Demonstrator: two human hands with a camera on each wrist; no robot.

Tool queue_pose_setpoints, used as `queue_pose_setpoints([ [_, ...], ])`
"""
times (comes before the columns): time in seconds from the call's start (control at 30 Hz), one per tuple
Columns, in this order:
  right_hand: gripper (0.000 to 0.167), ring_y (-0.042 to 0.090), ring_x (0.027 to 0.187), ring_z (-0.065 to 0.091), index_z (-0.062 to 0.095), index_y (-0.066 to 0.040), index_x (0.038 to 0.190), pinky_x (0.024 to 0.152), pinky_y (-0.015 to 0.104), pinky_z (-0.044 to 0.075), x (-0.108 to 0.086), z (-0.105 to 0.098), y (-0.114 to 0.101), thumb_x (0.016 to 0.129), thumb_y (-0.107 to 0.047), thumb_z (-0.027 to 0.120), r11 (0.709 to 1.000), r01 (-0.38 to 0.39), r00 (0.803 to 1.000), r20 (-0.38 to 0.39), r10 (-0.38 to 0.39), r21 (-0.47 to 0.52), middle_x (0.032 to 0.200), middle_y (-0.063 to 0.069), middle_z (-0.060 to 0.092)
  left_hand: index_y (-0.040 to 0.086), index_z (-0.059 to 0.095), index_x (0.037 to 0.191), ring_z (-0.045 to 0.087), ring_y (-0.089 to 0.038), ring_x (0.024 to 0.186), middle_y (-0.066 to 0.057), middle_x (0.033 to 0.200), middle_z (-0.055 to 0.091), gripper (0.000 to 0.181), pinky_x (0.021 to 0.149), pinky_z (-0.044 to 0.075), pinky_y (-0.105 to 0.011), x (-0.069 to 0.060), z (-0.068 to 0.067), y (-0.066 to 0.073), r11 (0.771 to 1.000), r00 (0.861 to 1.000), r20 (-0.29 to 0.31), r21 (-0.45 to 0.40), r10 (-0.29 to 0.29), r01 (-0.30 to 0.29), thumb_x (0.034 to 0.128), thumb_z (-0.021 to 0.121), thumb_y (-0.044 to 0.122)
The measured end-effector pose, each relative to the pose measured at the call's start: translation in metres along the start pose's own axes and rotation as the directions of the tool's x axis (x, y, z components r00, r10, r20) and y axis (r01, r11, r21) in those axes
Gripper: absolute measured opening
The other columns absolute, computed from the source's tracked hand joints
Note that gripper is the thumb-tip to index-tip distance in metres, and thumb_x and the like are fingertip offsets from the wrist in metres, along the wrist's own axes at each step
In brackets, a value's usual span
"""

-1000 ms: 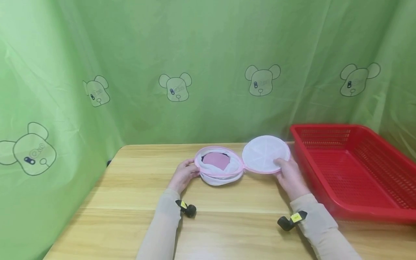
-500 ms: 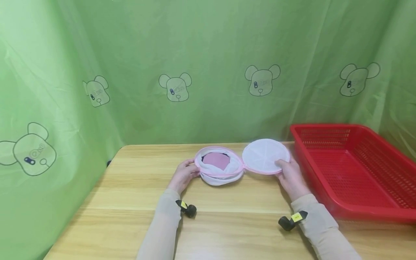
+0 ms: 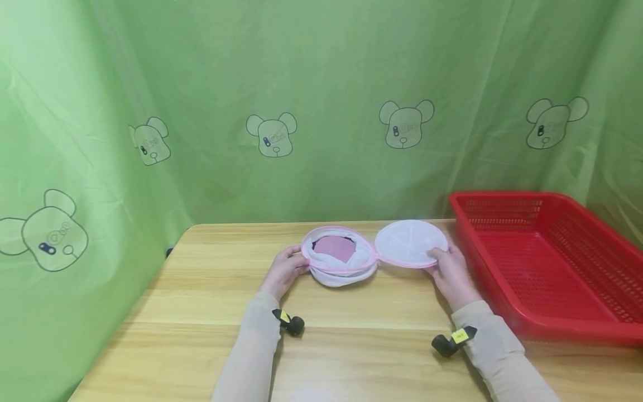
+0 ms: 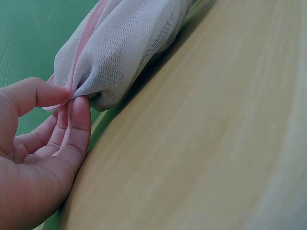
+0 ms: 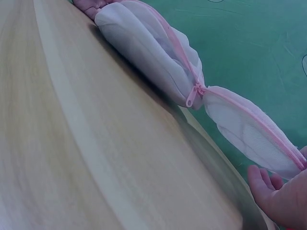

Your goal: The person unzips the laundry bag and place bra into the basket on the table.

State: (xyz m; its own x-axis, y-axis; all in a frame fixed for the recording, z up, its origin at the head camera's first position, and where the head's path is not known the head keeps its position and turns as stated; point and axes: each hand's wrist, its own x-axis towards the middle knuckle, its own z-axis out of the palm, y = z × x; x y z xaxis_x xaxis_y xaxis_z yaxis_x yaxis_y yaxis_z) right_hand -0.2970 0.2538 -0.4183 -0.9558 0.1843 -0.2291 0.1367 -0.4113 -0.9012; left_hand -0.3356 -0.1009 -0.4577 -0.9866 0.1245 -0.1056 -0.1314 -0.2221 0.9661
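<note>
A round white mesh laundry bag [image 3: 343, 279] with a pink zip rim lies on the wooden table, its mouth unzipped. Inside it shows a folded pink cloth [image 3: 334, 248] with a dark edge. The bag's round white lid [image 3: 408, 240] is swung out to the right, joined near the pink zip pull [image 5: 192, 96]. My left hand [image 3: 284, 272] pinches the left rim between thumb and fingers; the left wrist view shows the mesh bunched there. My right hand [image 3: 449, 273] holds the lid's right edge, thumb on top and fingers underneath, the lid raised off the table.
A large red plastic basket [image 3: 527, 319] with slotted walls stands at the right, close beside my right hand. The wooden table [image 3: 201, 290] runs back to a green curtain [image 3: 321, 184] printed with bear heads, which also hangs along both sides.
The lid in my right hand has tipped down, its far edge lower and its face flatter. My left hand and the bag's body have stayed in place.
</note>
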Motion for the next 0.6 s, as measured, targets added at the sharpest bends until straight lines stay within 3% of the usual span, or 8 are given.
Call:
queue_pose_setpoints([
  [0.27, 0.071, 0.012, 0.130, 0.038, 0.002, -0.012, 0.156, 0.110, 0.020, 0.042, 0.0023, -0.0015, 0.0020, 0.096, 0.002, 0.037, 0.998, 0.012, 0.997, -0.080, -0.017, -0.057, 0.161, 0.010, 0.014, -0.008, 0.050, 0.130, 0.063, -0.010, 0.076, -0.003, 0.090, 0.064, 0.048, 0.077, 0.059, -0.021, 0.0006, 0.0001, -0.0006, 1.000, 1.000, -0.004, -0.006, -0.003, 0.003, 0.0828, 0.059, -0.011],
  [0.6, 0.070, 0.019, 0.147, 0.023, -0.001, -0.010, 0.156, 0.121, 0.029, 0.028, 0.0070, -0.0021, 0.0033, 0.096, 0.001, 0.034, 0.999, 0.018, 0.994, -0.103, -0.021, -0.036, 0.165, 0.008, 0.008, -0.008, 0.050, 0.131, 0.062, -0.009, 0.076, -0.003, 0.088, 0.063, 0.048, 0.075, 0.058, -0.019, 0.0008, 0.0003, 0.0000, 1.000, 1.000, -0.013, -0.002, -0.009, 0.008, 0.0839, 0.058, -0.011],
])
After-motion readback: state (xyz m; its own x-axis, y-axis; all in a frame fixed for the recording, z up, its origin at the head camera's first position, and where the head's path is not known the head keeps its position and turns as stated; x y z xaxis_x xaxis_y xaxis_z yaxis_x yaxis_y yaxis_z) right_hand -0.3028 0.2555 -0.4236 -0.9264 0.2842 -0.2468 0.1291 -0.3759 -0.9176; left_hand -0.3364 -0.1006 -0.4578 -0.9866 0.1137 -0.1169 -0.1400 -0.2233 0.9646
